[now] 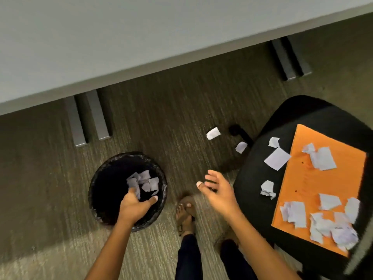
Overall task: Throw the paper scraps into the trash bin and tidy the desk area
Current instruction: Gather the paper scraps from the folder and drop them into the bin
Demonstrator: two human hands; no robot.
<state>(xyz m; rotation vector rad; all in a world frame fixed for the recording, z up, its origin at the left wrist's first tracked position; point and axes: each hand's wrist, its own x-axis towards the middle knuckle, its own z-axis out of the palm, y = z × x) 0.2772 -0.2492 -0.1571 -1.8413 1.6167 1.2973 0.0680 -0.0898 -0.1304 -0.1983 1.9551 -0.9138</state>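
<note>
A round black trash bin point(105, 174) stands on the carpet at lower left, with several white paper scraps point(145, 181) inside it or dropping into it. My left hand point(134, 207) hovers over the bin's near side with its fingers spread apart, and nothing is gripped. My right hand point(217, 188) hangs open between the bin and a black chair point(252, 178), holding nothing. Several more scraps point(321, 158) lie on an orange folder point(314, 190) on the chair seat. Two scraps point(213, 133) lie on the floor near the chair base.
A grey desk top point(101, 47) spans the upper frame, with its metal legs point(88, 118) behind the bin and at upper right. My sandalled foot point(185, 211) stands between bin and chair. Striped carpet covers the floor.
</note>
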